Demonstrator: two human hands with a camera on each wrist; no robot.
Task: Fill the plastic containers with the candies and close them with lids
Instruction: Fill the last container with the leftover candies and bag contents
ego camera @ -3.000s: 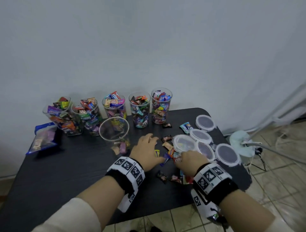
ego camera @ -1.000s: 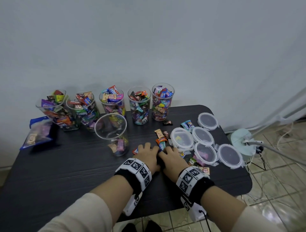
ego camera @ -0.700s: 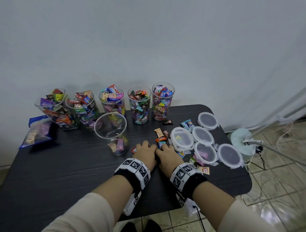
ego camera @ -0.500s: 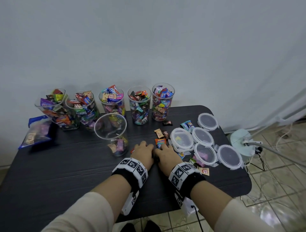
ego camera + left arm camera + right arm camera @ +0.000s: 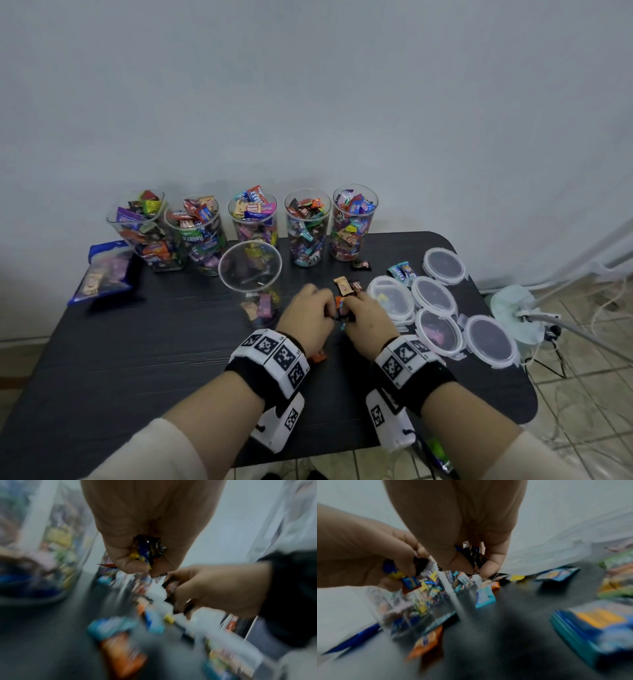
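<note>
A clear plastic container (image 5: 251, 284) stands near the table's middle with a few candies at its bottom. Just right of it my left hand (image 5: 308, 317) and right hand (image 5: 364, 317) are side by side, raised slightly off the black table (image 5: 137, 342). Each grips a fistful of wrapped candies: dark and blue wrappers (image 5: 149, 550) show inside the left fist, and dark wrappers (image 5: 474, 555) inside the right. Loose candies (image 5: 344, 286) lie beyond the fingers. Several round clear lids (image 5: 433, 294) lie flat to the right.
Several full candy containers (image 5: 306, 228) line the back edge by the wall. A blue bag (image 5: 102, 274) lies at the far left. A pale fan base (image 5: 513, 308) and cables sit on the tiled floor beyond the table's right edge.
Both hands drew together from flat on the table, scooped the loose candies and curled into fists around them, lifting slightly.
</note>
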